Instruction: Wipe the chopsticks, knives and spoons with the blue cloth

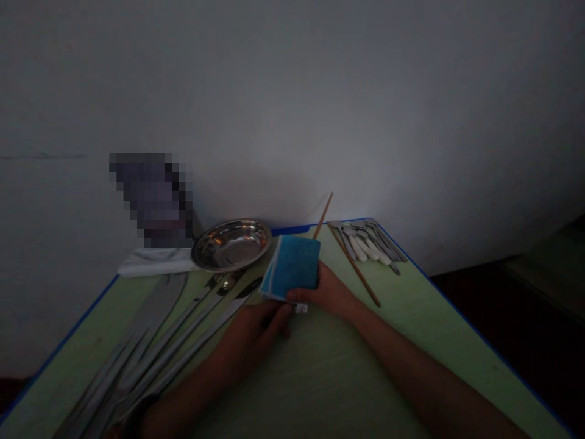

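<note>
Two bare hands meet over a pale green table (425, 323) pushed against a plain wall, in dim light. At the centre, a folded blue cloth (297, 265) is raised in front of the person. The right hand (333, 294) holds it closed from the side, thumb across the front near the lower edge. A thin wooden chopstick (323, 214) slants up from behind the cloth, its upper end bare and pointing toward the wall; the rest is hidden. The left hand (256, 332) sits just below the cloth, fingers curled in close together near its bottom edge. Whether they pinch the chopstick's lower end cannot be told.

The step in hand looks like rubbing the chopstick inside the cloth. A next stroke would call for a light, even squeeze along the stick, with its other end held steady so it neither spins nor bends.

A second chopstick (354, 266) lies on the table to the right, beside a group of small cutlery (361, 249), some with white handles. To the left are long metal utensils (162, 299), with a shiny metal bowl (231, 245) behind them, near a folded white cloth (155, 263). A pixelated patch covers whatever is above that.
</note>
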The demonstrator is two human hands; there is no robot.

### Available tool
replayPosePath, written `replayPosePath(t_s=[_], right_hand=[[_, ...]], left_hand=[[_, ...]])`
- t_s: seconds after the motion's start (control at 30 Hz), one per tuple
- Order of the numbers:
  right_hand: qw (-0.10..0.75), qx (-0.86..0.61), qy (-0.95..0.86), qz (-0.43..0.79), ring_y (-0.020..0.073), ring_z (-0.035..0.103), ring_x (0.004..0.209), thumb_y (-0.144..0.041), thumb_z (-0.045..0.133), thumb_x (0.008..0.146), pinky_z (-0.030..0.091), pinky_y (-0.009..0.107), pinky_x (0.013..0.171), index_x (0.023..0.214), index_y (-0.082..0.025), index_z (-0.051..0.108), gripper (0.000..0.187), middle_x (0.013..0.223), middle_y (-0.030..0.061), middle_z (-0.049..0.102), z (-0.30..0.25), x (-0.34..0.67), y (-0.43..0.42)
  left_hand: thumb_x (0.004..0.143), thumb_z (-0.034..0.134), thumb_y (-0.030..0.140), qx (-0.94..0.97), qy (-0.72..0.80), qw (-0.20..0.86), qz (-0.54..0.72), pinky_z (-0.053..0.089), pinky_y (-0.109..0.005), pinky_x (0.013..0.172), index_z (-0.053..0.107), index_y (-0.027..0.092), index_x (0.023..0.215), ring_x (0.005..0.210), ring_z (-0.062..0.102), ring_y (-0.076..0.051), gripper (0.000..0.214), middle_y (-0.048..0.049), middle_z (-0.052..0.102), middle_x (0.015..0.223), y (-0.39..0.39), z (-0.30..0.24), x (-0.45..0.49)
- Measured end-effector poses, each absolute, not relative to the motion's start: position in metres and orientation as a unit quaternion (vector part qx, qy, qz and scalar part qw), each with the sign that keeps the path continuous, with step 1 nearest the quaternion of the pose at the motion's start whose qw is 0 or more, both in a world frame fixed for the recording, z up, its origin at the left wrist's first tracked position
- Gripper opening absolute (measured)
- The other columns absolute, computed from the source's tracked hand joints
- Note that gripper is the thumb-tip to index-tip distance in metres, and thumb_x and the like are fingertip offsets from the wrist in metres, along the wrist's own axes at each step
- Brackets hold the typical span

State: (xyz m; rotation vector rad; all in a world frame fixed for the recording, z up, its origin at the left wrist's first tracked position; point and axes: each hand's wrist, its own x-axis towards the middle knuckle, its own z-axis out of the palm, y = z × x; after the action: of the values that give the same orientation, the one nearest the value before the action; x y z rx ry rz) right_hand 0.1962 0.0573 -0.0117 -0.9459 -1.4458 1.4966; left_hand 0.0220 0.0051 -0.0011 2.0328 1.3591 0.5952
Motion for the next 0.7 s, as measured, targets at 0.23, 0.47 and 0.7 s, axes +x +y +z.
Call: replayPosePath(t_s=[0.23, 0.47, 0.7], right_hand=[[0.379, -0.388, -0.613, 0.575, 0.0212, 0.064, 0.087, -0.038, 0.078, 0.055, 0.049, 0.041, 0.084, 0.094, -0.020, 0.062, 0.046, 0.095, 0.0039, 0.069, -0.005, 0.197, 0.056], [0.397, -0.394, -0.579, 0.593, 0.0186, 0.064, 0.081, -0.041, 0.075, 0.058, 0.049, 0.038, 0.081, 0.090, -0.020, 0.064, 0.040, 0.090, 0.0015, 0.070, -0.008, 0.197, 0.057], [0.509, -0.368, -0.421, 0.654, 0.0156, 0.064, 0.080, -0.040, 0.069, 0.067, 0.046, 0.034, 0.088, 0.087, -0.018, 0.066, 0.031, 0.089, 0.0019, 0.071, -0.019, 0.196, 0.064]], left_hand=[[0.090, 0.039, 0.036, 0.761, 0.532, 0.299, 0.220, 0.037, -0.022, 0.052, 0.059, 0.018, 0.056, 0.048, 0.052, -0.012, 0.044, 0.0036, 0.057, 0.050, 0.005, 0.002, 0.024], [0.088, 0.039, 0.033, 0.778, 0.498, 0.321, 0.209, 0.033, -0.020, 0.048, 0.056, 0.017, 0.057, 0.047, 0.048, -0.010, 0.040, 0.0034, 0.054, 0.051, 0.006, 0.000, 0.020], [0.083, 0.041, 0.025, 0.854, 0.412, 0.279, 0.150, 0.026, -0.020, 0.046, 0.041, 0.017, 0.051, 0.043, 0.037, -0.007, 0.034, 0.0067, 0.033, 0.048, 0.001, -0.002, 0.020]])
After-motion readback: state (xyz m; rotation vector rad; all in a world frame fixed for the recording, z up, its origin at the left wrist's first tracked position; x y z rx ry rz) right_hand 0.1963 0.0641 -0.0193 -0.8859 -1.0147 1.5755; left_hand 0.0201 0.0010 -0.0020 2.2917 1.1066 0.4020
